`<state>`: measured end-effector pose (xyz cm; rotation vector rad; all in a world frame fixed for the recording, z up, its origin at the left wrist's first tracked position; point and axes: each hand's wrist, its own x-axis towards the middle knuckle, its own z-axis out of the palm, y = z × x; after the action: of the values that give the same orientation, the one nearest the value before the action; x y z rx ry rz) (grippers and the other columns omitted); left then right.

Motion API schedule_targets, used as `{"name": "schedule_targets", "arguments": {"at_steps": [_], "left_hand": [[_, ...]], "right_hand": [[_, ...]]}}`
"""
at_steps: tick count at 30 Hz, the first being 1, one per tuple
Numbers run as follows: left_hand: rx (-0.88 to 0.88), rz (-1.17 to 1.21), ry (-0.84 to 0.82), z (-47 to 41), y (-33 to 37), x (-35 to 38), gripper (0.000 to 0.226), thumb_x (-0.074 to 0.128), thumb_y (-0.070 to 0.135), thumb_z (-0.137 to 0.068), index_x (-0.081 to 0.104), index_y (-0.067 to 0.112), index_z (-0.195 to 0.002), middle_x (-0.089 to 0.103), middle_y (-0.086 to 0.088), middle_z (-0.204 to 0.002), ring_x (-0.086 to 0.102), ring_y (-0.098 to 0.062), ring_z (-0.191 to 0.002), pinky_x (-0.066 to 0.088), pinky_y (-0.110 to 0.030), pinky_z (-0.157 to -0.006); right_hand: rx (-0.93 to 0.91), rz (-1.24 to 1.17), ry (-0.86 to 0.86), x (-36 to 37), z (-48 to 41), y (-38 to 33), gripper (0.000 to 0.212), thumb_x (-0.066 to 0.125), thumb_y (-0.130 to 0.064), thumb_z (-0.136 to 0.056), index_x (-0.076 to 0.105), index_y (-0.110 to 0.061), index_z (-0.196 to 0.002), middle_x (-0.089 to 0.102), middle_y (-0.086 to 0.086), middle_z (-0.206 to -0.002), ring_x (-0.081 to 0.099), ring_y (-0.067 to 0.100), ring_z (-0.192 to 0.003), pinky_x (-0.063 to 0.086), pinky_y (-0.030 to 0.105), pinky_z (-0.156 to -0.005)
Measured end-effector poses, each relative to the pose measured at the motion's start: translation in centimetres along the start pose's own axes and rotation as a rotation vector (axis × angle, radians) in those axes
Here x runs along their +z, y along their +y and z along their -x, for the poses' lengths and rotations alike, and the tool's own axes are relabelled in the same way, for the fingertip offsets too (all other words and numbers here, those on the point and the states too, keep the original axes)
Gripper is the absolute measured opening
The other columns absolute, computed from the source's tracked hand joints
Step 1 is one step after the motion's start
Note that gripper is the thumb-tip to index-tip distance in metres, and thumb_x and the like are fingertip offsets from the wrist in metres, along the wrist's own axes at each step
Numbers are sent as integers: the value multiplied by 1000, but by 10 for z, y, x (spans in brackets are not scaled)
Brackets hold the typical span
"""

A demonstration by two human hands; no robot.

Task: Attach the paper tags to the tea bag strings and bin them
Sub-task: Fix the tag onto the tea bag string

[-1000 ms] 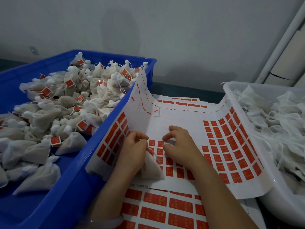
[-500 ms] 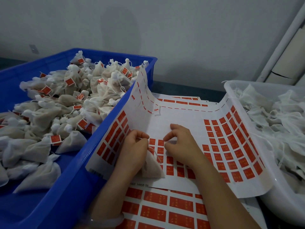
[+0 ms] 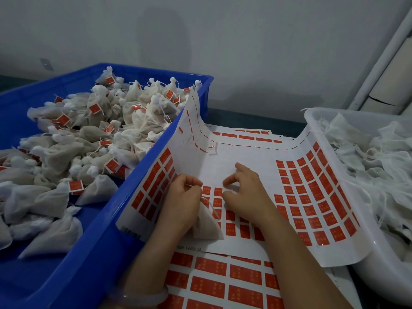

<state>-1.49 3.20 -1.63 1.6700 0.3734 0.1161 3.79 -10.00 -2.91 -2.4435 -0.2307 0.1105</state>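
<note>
My left hand [image 3: 181, 202] lies on a white sheet of red paper tags [image 3: 312, 197] and holds a beige tea bag [image 3: 206, 226]; thumb and forefinger pinch its thin white string [image 3: 208, 202]. My right hand [image 3: 247, 192] rests beside it on the same sheet, fingers curled, fingertips at the top row of red tags [image 3: 217, 192]. I cannot tell whether it pinches a tag. The blue bin [image 3: 93, 246] on the left is heaped with tagged tea bags [image 3: 93, 139].
A white tub [image 3: 334, 175] on the right holds untagged white tea bags [image 3: 367, 170] with loose strings. The tag sheet curls up against both containers. More tag sheets [image 3: 223, 282] lie underneath, toward me. A grey wall stands behind.
Both hands stay in nearly the same place. The right hand's fingers have spread a little over the tag rows. The left hand keeps the tea bag and its string.
</note>
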Motion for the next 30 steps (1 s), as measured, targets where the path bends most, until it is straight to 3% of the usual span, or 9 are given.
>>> {"name": "schedule_targets", "arguments": {"at_steps": [7, 13, 18, 22, 30], "left_hand": [[5, -5, -8, 0, 0, 0, 23, 46, 2, -91, 53, 23, -83, 56, 2, -79, 56, -8, -64, 42, -8, -40], [-3, 5, -4, 1, 0, -1, 23, 47, 3, -92, 53, 24, -84, 56, 3, -81, 56, -9, -66, 41, -7, -40], [-2, -1, 2, 0, 0, 0, 23, 47, 5, -93, 53, 24, -83, 57, 3, -82, 58, -9, -66, 41, -7, -40], [-6, 4, -1, 1, 1, -1, 22, 47, 5, -93, 52, 24, -83, 58, 4, -81, 59, -8, -65, 42, -8, -41], [-8, 16, -13, 2, 3, -2, 22, 48, 4, -93, 52, 24, -83, 57, 4, -79, 58, -7, -61, 42, -8, -40]], "right_hand": [[-7, -5, -14, 0, 1, -1, 13, 64, -23, -84, 52, -30, -84, 30, -5, -150, 23, 15, -138, 23, 37, -112], [-35, 33, 15, 0, 2, 4, 34, 64, -36, -84, 57, -27, -116, 29, -8, -151, 27, 14, -137, 25, 36, -111], [-79, 33, 61, 2, 2, 3, 21, 64, -32, -86, 69, -22, -103, 42, -8, -144, 37, 10, -131, 28, 30, -107], [-87, -20, 50, 2, 3, 5, 13, 58, -28, -90, 67, -22, -98, 46, -9, -140, 40, 9, -127, 30, 28, -106], [-97, -56, -31, -2, 3, 7, 21, 47, -27, -96, 64, -21, -107, 46, -8, -140, 42, 10, -126, 35, 30, -106]]}}
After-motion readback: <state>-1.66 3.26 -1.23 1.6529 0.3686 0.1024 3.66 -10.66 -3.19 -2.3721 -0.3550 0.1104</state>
